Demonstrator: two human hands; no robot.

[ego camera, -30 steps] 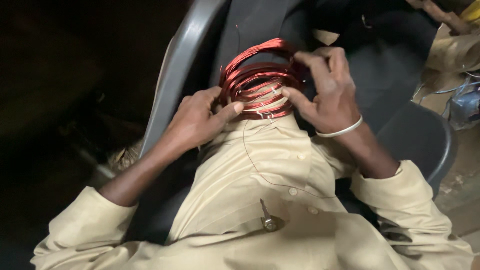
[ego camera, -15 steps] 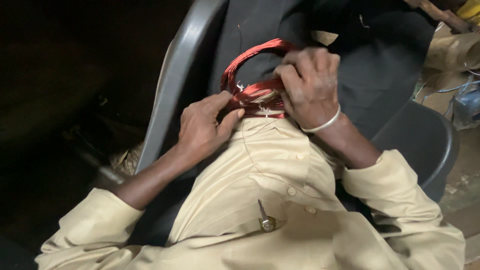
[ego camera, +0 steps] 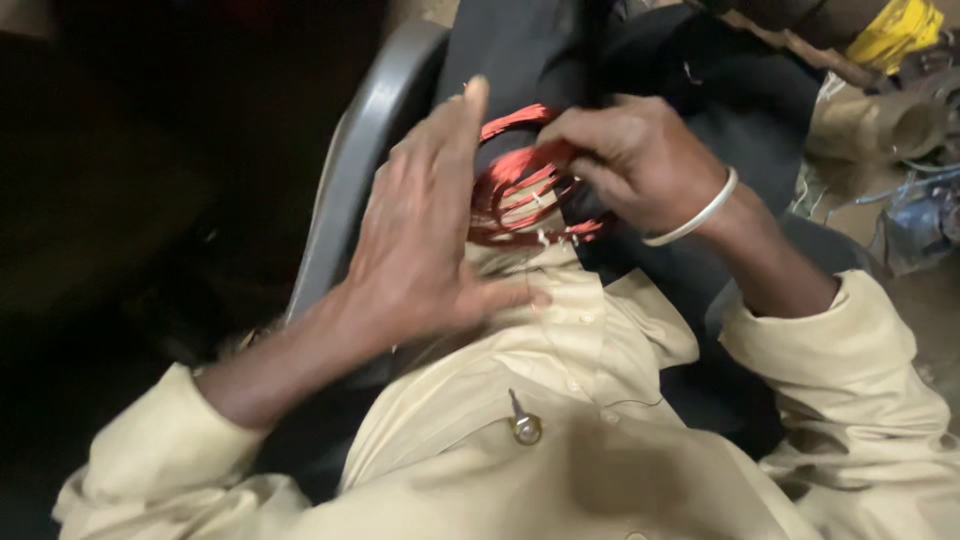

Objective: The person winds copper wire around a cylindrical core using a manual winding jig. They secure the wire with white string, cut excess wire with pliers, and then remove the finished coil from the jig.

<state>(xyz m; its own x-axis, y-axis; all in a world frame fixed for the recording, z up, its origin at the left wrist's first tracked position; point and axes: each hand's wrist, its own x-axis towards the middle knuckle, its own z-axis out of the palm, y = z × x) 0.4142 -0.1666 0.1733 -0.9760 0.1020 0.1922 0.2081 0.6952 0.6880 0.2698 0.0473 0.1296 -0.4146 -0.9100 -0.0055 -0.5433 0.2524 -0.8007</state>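
Two hands work over a bundle of red wire [ego camera: 520, 195] that lies in the person's lap, at the lower hem of a pale yellow shirt [ego camera: 560, 400] and against dark trousers [ego camera: 720, 110]. The right hand [ego camera: 640, 160] is curled closed on the right side of the wire loops, fingers bent down over the strands and gripping them; a white bangle [ego camera: 700, 215] sits on its wrist. The left hand [ego camera: 430, 230] is open and spread flat, fingers stretched upward, blurred with motion, its thumb lying across the shirt front just below the wire. It covers the left part of the bundle, and whether its palm touches the strands cannot be told.

Half a second ago the left hand was pinching the left edge of the loops with bent fingers; now it has let go and opened wide. The wire then stood as a rounder, more open ring reaching up past the right hand; now it looks flatter and more bunched, mostly tucked between the two hands. The right hand has stayed clamped on the wire at much the same spot.

A grey plastic chair [ego camera: 350, 180] frames the lap on the left. A small metal clip [ego camera: 523, 425] hangs on the shirt front. A yellow object [ego camera: 890, 30] and grey clutter [ego camera: 920, 220] lie on the floor at the upper right.
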